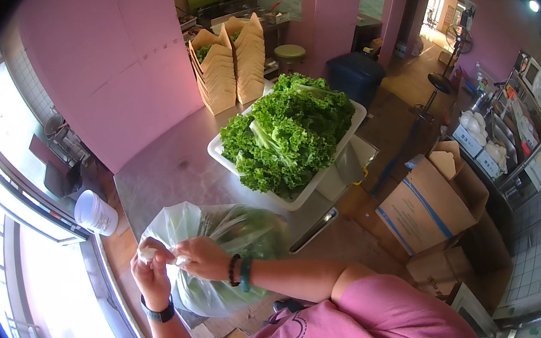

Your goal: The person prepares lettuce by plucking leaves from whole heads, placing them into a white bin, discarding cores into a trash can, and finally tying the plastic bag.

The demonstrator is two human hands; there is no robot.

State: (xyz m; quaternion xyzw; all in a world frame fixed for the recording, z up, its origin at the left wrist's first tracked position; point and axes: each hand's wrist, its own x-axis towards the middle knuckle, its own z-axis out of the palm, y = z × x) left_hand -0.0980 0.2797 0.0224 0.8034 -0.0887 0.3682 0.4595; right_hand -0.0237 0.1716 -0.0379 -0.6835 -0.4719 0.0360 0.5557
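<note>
A large translucent plastic bag (238, 230), with greenery showing through it, rests at the near edge of the steel table (166, 157). My left hand (153, 268) wears a dark wristwatch and pinches a twisted white end of the bag. Beside it, my right hand (205, 257) grips the gathered neck of the same bag; two bracelets circle that wrist. The hands almost touch. Just beyond the bag stands a white plastic tray (291, 205) heaped with curly green lettuce (289, 136).
Stacked kraft paper boxes (221, 71) stand at the table's far end against a pink wall (114, 51). Large cardboard cartons (426, 207) sit on the floor at right. A white bucket (97, 214) is at left. Farther back are a blue bin (356, 73) and a pedestal fan (440, 83).
</note>
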